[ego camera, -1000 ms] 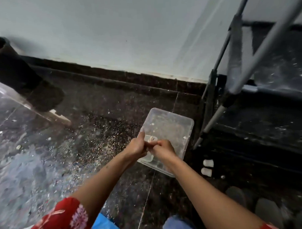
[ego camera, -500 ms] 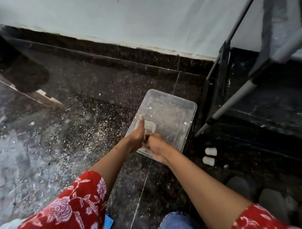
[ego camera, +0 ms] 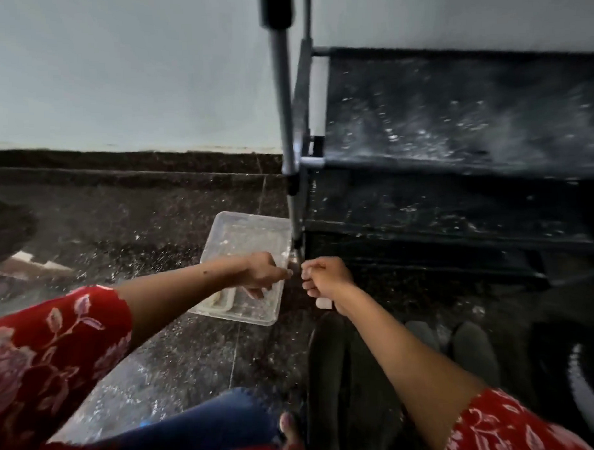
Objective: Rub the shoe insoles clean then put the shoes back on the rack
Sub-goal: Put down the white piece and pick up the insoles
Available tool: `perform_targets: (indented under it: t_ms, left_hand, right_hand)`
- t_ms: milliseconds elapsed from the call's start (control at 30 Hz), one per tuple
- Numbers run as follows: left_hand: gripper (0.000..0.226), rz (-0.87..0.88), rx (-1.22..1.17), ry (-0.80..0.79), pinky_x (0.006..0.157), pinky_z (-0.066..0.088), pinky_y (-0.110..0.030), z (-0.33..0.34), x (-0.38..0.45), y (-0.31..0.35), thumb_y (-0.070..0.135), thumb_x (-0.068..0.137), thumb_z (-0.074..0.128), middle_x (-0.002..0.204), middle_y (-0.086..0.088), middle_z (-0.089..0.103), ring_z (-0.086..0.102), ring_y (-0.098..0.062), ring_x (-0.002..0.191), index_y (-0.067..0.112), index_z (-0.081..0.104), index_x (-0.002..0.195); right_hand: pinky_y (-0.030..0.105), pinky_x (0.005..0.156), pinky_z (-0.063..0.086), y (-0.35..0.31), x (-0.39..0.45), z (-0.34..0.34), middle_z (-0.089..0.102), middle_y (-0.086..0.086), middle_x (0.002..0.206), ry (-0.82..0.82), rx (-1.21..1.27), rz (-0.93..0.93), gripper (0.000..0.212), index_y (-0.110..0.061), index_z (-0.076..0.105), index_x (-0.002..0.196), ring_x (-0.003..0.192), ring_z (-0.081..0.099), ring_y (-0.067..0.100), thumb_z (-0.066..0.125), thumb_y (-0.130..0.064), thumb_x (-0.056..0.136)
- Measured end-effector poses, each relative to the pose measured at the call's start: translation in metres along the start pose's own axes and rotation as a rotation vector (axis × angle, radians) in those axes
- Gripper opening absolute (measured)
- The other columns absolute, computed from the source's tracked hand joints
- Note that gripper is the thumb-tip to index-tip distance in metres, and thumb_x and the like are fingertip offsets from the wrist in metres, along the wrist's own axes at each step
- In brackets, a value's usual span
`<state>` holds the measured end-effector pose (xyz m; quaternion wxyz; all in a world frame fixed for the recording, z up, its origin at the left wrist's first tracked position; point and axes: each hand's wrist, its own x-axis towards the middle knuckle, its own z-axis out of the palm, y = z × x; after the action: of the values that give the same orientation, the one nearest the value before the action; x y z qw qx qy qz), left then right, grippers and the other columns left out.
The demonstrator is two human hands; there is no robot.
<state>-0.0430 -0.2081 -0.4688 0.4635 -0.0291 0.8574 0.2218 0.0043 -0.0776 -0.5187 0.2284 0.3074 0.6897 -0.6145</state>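
Shoes (ego camera: 354, 374), dark and blurred, lay on the floor (ego camera: 137, 230) at the foot of the rack (ego camera: 453, 118), under the right forearm. Beside the rack sat a clear tub (ego camera: 245, 240). Over its near end hung the left hand (ego camera: 262, 271), fingers curled down, holding nothing visible. The right hand (ego camera: 324, 279) hung loosely curled, apparently holding nothing.

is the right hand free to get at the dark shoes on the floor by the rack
Probably yes. The right hand hangs with loosely curled fingers and seems to hold nothing, and the dark shoes lie just below its forearm with nothing over them. The rack stands beyond, not between.
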Motion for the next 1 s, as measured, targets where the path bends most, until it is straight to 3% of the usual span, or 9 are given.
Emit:
perform_targets:
  t_ms: [100, 167, 267, 433, 500, 567, 667, 867, 1000]
  left_hand:
    - [0.029, 0.018, 0.016, -0.065, 0.045, 0.048, -0.019, 0.033, -0.011, 0.028, 0.029, 0.096, 0.05, 0.077, -0.007, 0.059, 0.055, -0.016, 0.056, 0.009, 0.055, 0.077]
    - [0.029, 0.009, -0.014, -0.062, 0.05, 0.051, -0.024, 0.059, -0.001, 0.035, 0.028, 0.093, 0.053, 0.087, -0.017, 0.067, 0.067, -0.028, 0.07, 0.001, 0.063, 0.089]
    - [0.036, -0.064, -0.18, 0.028, 0.07, 0.054, -0.035, 0.102, 0.018, 0.028, 0.023, 0.092, 0.055, 0.113, -0.022, 0.065, 0.065, -0.036, 0.101, -0.004, 0.059, 0.114]
    - [0.046, -0.226, -0.161, 0.088, 0.084, 0.05, -0.033, 0.171, 0.032, -0.02, 0.035, 0.087, 0.062, 0.118, -0.018, 0.063, 0.061, -0.032, 0.108, 0.0, 0.059, 0.116]
    - [0.049, -0.306, -0.126, 0.089, 0.087, 0.048, -0.031, 0.192, 0.034, -0.042, 0.036, 0.085, 0.064, 0.119, -0.018, 0.063, 0.06, -0.031, 0.11, -0.001, 0.06, 0.117]
    - [0.049, -0.358, -0.095, 0.087, 0.089, 0.046, -0.03, 0.207, 0.034, -0.055, 0.037, 0.085, 0.064, 0.121, -0.017, 0.062, 0.058, -0.03, 0.113, 0.003, 0.06, 0.12]
    - [0.05, -0.433, -0.195, 0.13, 0.09, 0.047, -0.032, 0.22, 0.038, -0.063, 0.032, 0.081, 0.069, 0.117, -0.02, 0.063, 0.059, -0.032, 0.111, -0.001, 0.059, 0.118]
    - [0.055, -0.485, -0.37, 0.153, 0.08, 0.055, -0.034, 0.225, 0.05, -0.055, 0.034, 0.067, 0.081, 0.109, -0.016, 0.066, 0.065, -0.031, 0.099, 0.003, 0.061, 0.109]
    - [0.064, -0.5, -0.394, 0.18, 0.086, 0.054, -0.038, 0.229, 0.056, -0.054, 0.03, 0.066, 0.083, 0.115, -0.018, 0.062, 0.063, -0.032, 0.103, 0.001, 0.055, 0.115]
  right_hand:
    - [0.035, 0.073, 0.058, 0.019, -0.011, -0.045, 0.066, 0.005, 0.082, 0.131, -0.069, 0.035, 0.013, -0.015, 0.066, 0.083, 0.075, 0.065, 0.02, 0.056, -0.01, 0.088]
    - [0.037, 0.077, 0.057, 0.04, -0.019, -0.066, 0.068, 0.006, 0.084, 0.194, -0.125, 0.082, 0.017, -0.019, 0.064, 0.072, 0.081, 0.068, 0.023, 0.06, -0.013, 0.087]
    - [0.038, 0.079, 0.056, 0.086, -0.021, -0.082, 0.068, 0.006, 0.078, 0.213, -0.227, 0.173, 0.026, -0.022, 0.058, 0.058, 0.083, 0.068, 0.026, 0.067, -0.015, 0.081]
    - [0.025, 0.058, 0.045, 0.158, -0.029, -0.084, 0.047, 0.0, 0.056, 0.168, -0.271, 0.303, 0.038, -0.018, 0.043, 0.051, 0.055, 0.05, 0.015, 0.064, -0.013, 0.083]
    - [0.02, 0.055, 0.039, 0.175, -0.035, -0.081, 0.048, -0.001, 0.062, 0.183, -0.276, 0.375, 0.034, -0.019, 0.045, 0.056, 0.062, 0.051, 0.014, 0.065, -0.02, 0.084]
    - [0.023, 0.067, 0.045, 0.19, -0.037, -0.076, 0.064, 0.006, 0.089, 0.208, -0.286, 0.439, 0.014, -0.011, 0.064, 0.083, 0.089, 0.062, 0.022, 0.066, -0.025, 0.084]
    - [0.03, 0.084, 0.048, 0.209, -0.036, -0.07, 0.06, 0.013, 0.122, 0.255, -0.291, 0.53, 0.04, -0.004, 0.059, 0.119, 0.115, 0.056, 0.028, 0.068, -0.023, 0.084]
    - [0.036, 0.086, 0.049, 0.216, -0.032, -0.063, 0.058, 0.018, 0.123, 0.371, -0.261, 0.585, 0.044, -0.002, 0.057, 0.12, 0.114, 0.056, 0.034, 0.071, -0.021, 0.082]
    - [0.038, 0.083, 0.05, 0.216, -0.03, -0.061, 0.06, 0.019, 0.12, 0.411, -0.245, 0.596, 0.042, -0.002, 0.058, 0.116, 0.11, 0.057, 0.035, 0.072, -0.02, 0.081]
